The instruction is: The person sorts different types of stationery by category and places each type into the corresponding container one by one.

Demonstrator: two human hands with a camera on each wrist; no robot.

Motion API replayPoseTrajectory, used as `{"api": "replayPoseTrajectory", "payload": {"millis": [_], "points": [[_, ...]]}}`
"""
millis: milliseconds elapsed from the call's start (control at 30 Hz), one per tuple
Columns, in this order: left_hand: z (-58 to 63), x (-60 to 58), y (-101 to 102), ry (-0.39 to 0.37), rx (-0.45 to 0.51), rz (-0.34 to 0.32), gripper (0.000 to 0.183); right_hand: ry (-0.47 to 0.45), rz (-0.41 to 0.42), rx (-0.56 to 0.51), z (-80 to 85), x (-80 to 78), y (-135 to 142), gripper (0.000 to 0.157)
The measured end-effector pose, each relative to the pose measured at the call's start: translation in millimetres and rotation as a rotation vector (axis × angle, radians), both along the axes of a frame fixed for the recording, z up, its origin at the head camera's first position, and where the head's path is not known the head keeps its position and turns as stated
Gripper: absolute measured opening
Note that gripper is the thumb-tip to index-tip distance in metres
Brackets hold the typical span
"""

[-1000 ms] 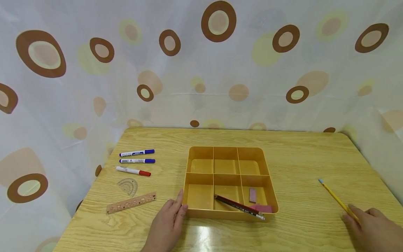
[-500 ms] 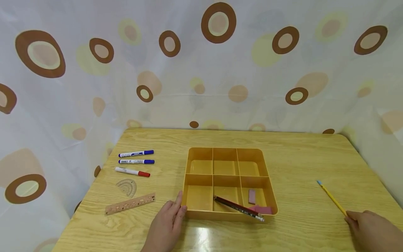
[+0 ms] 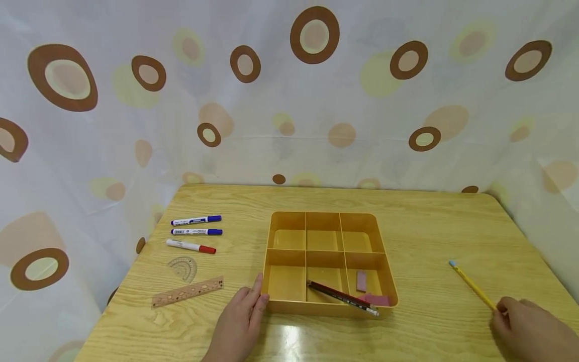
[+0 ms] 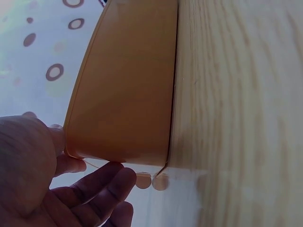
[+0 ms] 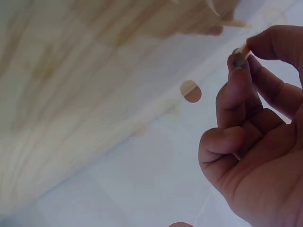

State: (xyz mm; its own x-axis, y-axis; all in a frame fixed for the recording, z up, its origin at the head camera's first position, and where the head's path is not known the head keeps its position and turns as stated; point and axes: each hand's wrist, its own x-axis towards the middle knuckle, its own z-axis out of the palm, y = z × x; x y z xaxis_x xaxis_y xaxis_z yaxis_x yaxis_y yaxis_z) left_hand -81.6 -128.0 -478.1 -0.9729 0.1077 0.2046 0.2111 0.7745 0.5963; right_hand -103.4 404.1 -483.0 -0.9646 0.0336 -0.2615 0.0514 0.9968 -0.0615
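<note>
Right hand (image 3: 536, 327) pinches a blue-ended yellow pencil (image 3: 473, 286) at right over the tabletop (image 3: 434, 226), apparently at pickup, a lift likely needed next; left hand (image 3: 237, 322), fingers relaxed, touches a yellow plastic compartment tray (image 3: 289, 307).

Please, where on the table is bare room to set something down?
Bare table lies right of the tray, up to the yellow pencil, and behind the tray, up to the patterned curtain. The tray's back compartments and front-left compartment look empty. Crowded: the left side, with markers, protractor, ruler; the front-middle and front-right compartments, with dark pencils and pink pieces.
</note>
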Motion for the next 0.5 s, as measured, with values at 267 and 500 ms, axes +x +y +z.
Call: {"api": "replayPoseTrajectory", "payload": {"millis": [267, 500], "points": [[1.0, 0.2, 0.2, -0.015, 0.014, -0.005, 0.051, 0.298, 0.069, -0.088, 9.5, 5.3, -18.8, 0.019], [1.2, 0.5, 0.6, -0.016, 0.014, 0.000, 0.051, 0.614, 0.240, -0.102, 25.5, 6.7, -46.0, 0.006]]}}
